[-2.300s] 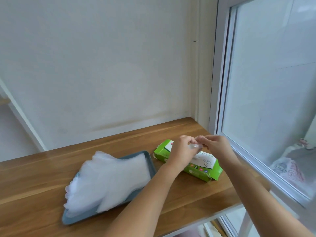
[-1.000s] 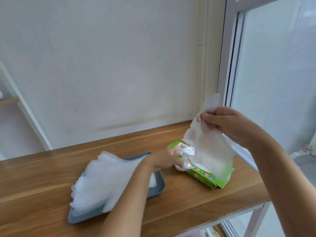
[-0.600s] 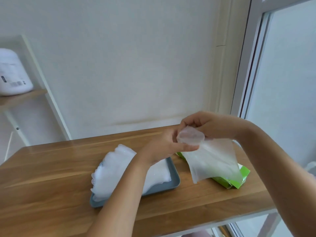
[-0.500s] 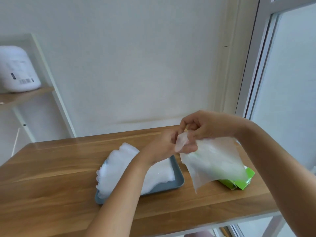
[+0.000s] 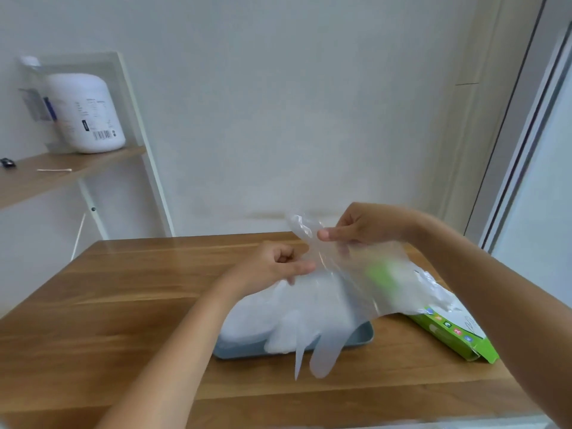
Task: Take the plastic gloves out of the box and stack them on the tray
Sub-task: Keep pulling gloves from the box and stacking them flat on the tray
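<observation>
Worktop (image 5: 108,305) of brown wood fills the lower view, set against a pale wall (image 5: 278,103), with a window frame (image 5: 526,134) at right. A shelf (image 5: 46,178) stands off to the left, carrying a white tub (image 5: 86,113) and a swab (image 5: 54,170). On the worktop a grey-blue tray (image 5: 362,339) holds the stack (image 5: 278,314) of gloves; the left forearm (image 5: 185,335) hides its left end. The green box (image 5: 455,332) lies just right of the tray, with more film bunched at its top. One glove (image 5: 356,274) hangs in front of both, held above the tray and veiling the box's far end. The right grip (image 5: 365,226) pinches its top edge. The left grip (image 5: 272,264), fingers curled, pinches its left edge lower down. Glove fingers reach past the tray's near rim; I cannot tell whether they belong to the held glove or the stack.
</observation>
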`<state>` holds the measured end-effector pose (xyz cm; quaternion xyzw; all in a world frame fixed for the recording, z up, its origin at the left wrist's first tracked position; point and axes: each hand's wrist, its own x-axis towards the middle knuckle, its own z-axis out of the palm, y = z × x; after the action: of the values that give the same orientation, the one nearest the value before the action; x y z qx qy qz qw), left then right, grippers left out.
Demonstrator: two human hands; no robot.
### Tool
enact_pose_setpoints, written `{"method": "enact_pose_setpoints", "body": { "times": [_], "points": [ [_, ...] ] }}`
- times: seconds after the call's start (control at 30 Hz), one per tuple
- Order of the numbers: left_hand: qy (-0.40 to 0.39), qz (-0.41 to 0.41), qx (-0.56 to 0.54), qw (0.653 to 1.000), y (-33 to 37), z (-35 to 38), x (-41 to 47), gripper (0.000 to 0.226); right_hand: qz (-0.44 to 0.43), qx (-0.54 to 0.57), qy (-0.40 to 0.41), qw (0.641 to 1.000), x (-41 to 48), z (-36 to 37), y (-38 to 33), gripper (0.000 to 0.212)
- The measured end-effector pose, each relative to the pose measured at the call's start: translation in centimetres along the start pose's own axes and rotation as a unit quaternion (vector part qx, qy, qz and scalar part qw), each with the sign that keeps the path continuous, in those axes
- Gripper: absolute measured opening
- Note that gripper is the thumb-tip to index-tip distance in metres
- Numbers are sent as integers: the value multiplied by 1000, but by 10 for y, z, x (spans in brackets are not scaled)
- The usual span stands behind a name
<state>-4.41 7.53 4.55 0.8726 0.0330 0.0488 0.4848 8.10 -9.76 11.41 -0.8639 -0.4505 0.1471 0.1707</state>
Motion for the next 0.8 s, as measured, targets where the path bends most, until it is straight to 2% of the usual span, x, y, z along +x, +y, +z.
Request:
{"method": "enact_pose_setpoints", "body": {
  "times": [0.1,0.23,0.37,0.47,0.53,0.6,0.7,0.8],
  "points": [
    [45,-16,21,999,-14,-18,7,16,-59,41,61,996,20,8,0,47],
    [168,15,108,980,-21,-39,17,14,-148,15,187,971,33,15,0,27],
    [305,141,190,922,-14,-53,12,13,-265,-30,397,878,35,32,1,16],
    [347,231,300,858,-21,-55,5,11,-319,-81,471,818,34,51,11,15],
    [338,262,356,831,-34,-51,2,12,-330,-105,468,813,35,68,21,14],
    [310,266,393,824,-53,-43,3,13,-326,-116,443,827,37,88,33,8],
    [254,210,418,847,-84,-26,0,20,-321,-102,389,858,40,120,51,10],
    [191,132,424,876,-104,-10,-6,13,-314,-89,330,886,37,145,66,19]
  ]
}}
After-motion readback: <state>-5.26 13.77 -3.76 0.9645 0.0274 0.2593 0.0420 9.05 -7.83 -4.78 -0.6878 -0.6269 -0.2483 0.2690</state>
